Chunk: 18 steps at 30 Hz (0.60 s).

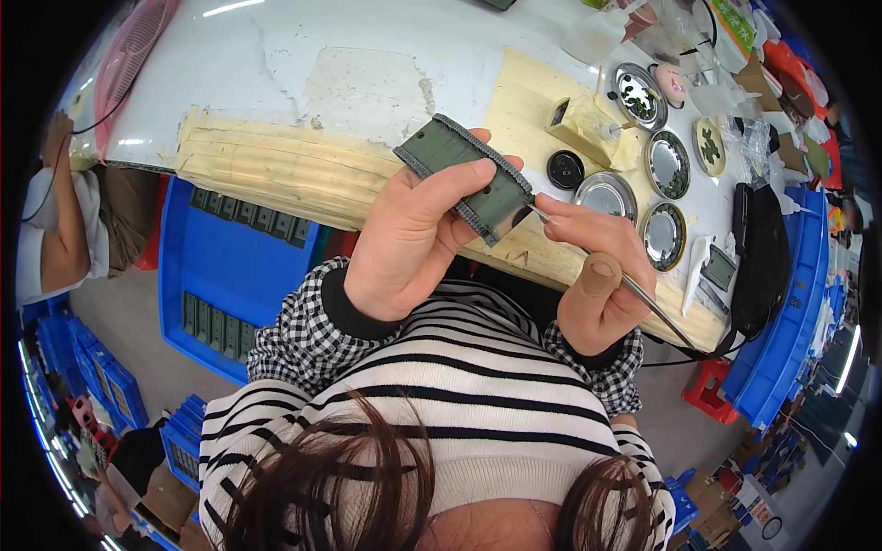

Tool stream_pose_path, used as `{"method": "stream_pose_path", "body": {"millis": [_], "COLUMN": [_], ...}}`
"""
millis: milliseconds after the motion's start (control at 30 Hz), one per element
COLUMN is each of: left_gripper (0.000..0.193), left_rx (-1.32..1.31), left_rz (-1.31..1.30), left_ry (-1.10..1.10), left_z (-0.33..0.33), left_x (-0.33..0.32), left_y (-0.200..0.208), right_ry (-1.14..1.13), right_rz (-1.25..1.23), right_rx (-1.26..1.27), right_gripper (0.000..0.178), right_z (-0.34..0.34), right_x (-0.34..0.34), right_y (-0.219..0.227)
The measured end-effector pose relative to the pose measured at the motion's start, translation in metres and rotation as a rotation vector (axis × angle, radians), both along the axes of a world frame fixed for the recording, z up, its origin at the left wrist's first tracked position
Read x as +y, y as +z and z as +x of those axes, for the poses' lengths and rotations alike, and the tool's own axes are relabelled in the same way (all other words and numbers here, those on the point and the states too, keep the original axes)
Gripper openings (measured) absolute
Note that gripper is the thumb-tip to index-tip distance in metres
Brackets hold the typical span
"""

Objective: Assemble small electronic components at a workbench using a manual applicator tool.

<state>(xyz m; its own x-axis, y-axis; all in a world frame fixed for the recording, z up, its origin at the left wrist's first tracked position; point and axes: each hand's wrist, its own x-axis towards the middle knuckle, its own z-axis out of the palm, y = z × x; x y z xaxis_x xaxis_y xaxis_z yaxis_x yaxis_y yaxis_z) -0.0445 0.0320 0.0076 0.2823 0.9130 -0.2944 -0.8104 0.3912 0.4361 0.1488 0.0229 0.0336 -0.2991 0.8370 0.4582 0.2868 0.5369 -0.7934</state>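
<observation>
My left hand point(401, 237) is wrapped round a dark green plastic model part point(439, 147), a boxy piece with ribbed, track-like strips along its long edges. The thumb lies across its face, and the piece is tilted above the table's front edge. In my right hand point(606, 262) is a slim metal tool point(650, 303), its shaft slanting down to the right past the palm. The tool's tip is at the part's right end; I cannot tell whether they touch. A tan covering wraps my right thumb.
Round metal dishes point(667, 165) with small green pieces stand right of my hands, beside a black round lid point(565, 169) and a taped box point(597, 133). A blue tray point(262, 266) with several green parts sits lower left. Another person's arm point(62, 207) shows at far left.
</observation>
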Motion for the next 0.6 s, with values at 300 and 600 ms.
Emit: {"method": "stream_pose_path", "body": {"millis": [300,600], "left_gripper": [0.038,0.041], "left_rx": [0.039,0.002], "left_rz": [-0.046,-0.062], "left_ry": [-0.003,-0.021], "left_z": [0.0018,-0.0010], "left_x": [0.0019,0.0022], "left_y": [0.0014,0.0081], "right_ry": [0.050,0.083], "right_rz": [0.078,0.050], "right_rx": [-0.094,-0.129], "right_gripper": [0.021,0.026], "right_z": [0.0027,0.0053], "right_x": [0.0039,0.0026], "right_y": [0.0033,0.0057]}}
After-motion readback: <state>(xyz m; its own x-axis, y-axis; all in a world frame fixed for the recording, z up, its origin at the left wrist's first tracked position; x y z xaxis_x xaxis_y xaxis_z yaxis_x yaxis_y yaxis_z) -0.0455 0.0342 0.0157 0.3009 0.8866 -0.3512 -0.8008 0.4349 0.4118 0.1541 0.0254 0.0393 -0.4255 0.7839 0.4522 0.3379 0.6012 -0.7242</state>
